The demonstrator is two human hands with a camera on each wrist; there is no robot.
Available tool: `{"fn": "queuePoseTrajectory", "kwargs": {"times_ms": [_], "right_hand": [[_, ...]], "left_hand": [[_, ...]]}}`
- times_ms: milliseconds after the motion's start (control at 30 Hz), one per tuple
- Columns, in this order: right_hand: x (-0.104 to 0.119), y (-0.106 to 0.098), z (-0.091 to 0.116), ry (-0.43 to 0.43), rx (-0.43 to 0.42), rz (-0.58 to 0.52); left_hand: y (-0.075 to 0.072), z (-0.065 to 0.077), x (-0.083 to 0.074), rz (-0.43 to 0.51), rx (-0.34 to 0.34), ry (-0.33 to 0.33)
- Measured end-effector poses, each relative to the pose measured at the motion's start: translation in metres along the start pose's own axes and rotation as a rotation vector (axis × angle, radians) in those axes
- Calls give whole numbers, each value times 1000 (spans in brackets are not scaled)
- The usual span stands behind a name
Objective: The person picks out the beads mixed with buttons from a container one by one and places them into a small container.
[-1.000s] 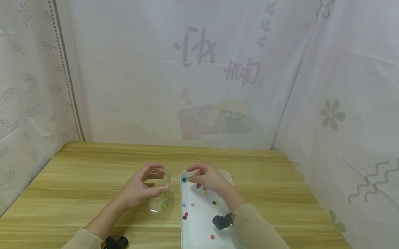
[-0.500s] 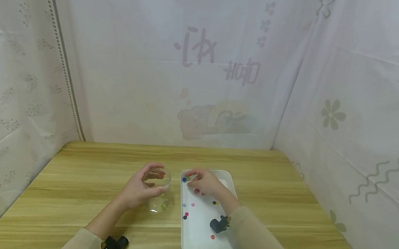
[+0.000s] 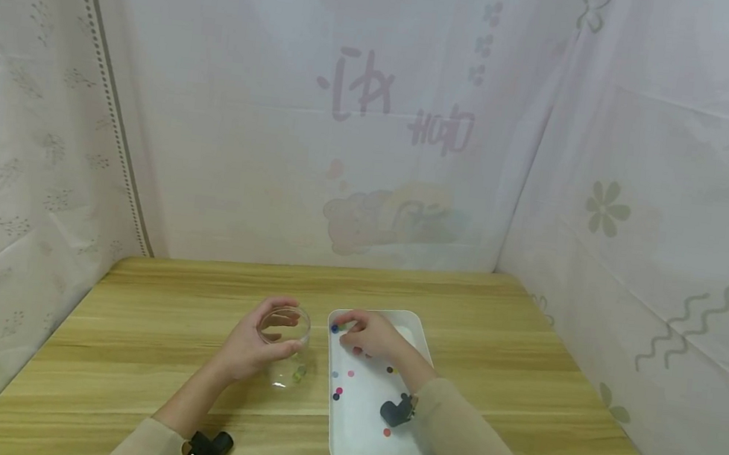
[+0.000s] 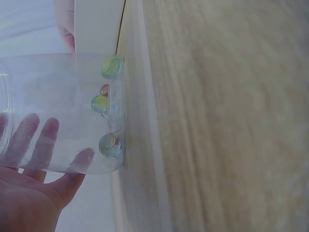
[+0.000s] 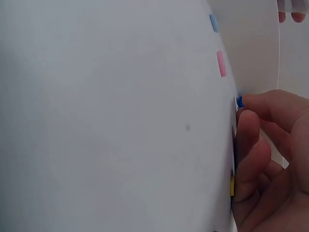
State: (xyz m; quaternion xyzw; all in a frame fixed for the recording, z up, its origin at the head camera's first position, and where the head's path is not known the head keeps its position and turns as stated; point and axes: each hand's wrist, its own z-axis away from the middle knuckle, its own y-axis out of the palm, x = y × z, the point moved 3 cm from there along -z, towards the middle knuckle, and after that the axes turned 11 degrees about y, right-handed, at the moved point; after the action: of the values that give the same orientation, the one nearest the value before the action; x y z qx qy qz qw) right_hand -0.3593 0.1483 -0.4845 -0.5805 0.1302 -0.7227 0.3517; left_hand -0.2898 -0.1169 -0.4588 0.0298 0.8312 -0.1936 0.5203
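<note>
A clear plastic jar (image 3: pixel 284 365) stands upright on the wooden table, several glass marbles (image 4: pixel 111 145) lying at its bottom. My left hand (image 3: pixel 253 342) grips it near the rim, thumb on the near side and fingers around the far side. Right of it is a white tray (image 3: pixel 356 448) with small coloured discs scattered over it, among them a pink disc (image 5: pixel 221 64) and a yellow one (image 5: pixel 232 186). My right hand (image 3: pixel 375 335) is low over the tray's far left corner. Its index fingertip is right at a small blue piece (image 5: pixel 240 102), thumb apart from it.
A light-blue disc (image 5: pixel 214 22) lies by the tray's left wall, and a red disc (image 3: pixel 387 433) nearer the front. Black wrist cameras (image 3: pixel 211 448) sit on both wrists. White printed curtains (image 3: pixel 374 146) close off the back and sides of the table.
My right hand has come slightly lower toward the blue piece in the tray's far left corner, its forearm shifting a little left. The left hand and jar have stayed in place.
</note>
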Motion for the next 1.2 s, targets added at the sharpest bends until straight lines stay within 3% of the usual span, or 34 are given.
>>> {"fn": "queuePoseTrajectory", "kwargs": {"times_ms": [433,1200], "right_hand": [[-1,1,-1,-66,38,-14],[0,3,1,-94,25,59]], "left_hand": [[0,0,0,-2,-3,12],[0,0,1,-2,-4,16]]}}
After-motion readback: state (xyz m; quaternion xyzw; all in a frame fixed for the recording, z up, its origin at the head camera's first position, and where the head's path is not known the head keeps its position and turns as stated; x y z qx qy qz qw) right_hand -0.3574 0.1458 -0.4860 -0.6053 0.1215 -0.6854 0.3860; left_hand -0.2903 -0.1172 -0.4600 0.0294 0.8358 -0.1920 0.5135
